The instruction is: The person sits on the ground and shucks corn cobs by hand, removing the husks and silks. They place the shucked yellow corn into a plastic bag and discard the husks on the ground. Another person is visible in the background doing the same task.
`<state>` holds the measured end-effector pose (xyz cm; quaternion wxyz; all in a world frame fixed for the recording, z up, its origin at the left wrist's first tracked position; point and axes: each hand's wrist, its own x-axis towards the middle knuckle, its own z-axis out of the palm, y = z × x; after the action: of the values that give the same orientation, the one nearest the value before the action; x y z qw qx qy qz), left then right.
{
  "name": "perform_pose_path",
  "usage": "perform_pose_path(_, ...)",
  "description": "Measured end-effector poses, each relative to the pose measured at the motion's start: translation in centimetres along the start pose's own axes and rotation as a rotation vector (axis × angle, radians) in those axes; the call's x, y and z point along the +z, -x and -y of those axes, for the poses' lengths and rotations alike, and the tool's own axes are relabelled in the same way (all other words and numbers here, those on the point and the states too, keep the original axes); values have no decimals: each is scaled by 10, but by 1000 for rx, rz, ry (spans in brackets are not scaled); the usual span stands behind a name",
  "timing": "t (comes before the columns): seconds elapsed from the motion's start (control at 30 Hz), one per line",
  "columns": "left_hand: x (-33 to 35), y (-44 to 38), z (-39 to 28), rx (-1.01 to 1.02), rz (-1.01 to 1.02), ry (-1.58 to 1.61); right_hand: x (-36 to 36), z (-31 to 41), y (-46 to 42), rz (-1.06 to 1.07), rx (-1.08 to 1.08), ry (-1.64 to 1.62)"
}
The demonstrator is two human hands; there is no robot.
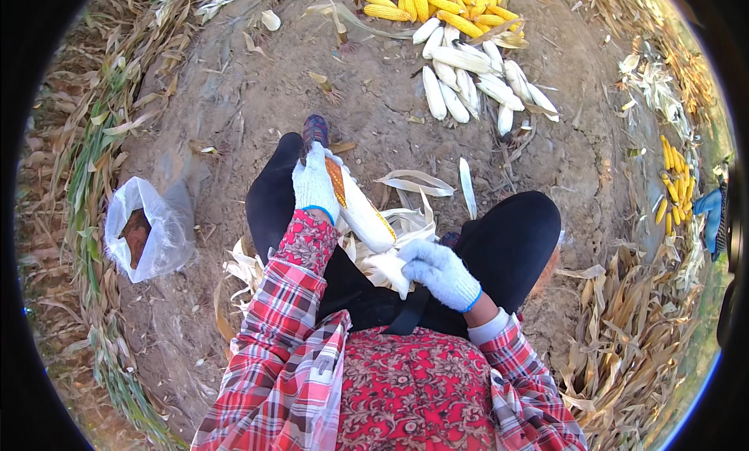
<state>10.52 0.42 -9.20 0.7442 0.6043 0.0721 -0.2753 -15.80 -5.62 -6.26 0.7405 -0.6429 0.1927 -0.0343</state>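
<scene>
In a white knit glove, my left hand [316, 182] grips an ear of corn [367, 217] near its upper end. Pale husk still covers most of the ear, and orange-yellow kernels show along a strip beside my fingers and along its right edge. My right hand [442, 272], gloved too, is just below the ear's lower end. Its fingers are closed on a pale piece of husk [389, 269]; whether that piece is still joined to the ear I cannot tell. Loose husks [409, 223] lie on the ground between my legs.
Several unhusked ears [468, 82] lie ahead, below a pile of bare yellow ears [439, 3]. A translucent plastic bag [175, 228] with reddish-brown fibres stands at left. Dry stalks and leaves [626, 334] line the right. More yellow ears [679, 185] lie near another person's blue sleeve or trouser [709, 217].
</scene>
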Motion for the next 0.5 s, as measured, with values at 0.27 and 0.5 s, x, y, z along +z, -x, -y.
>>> perform_pose_path(0.27,19,38,-4,-30,220,-142,-28,44,-9,17,-59,-135)
perform_pose_path(0.5,38,58,-18,24,445,-132,11,-27,-44,21,225,-86)
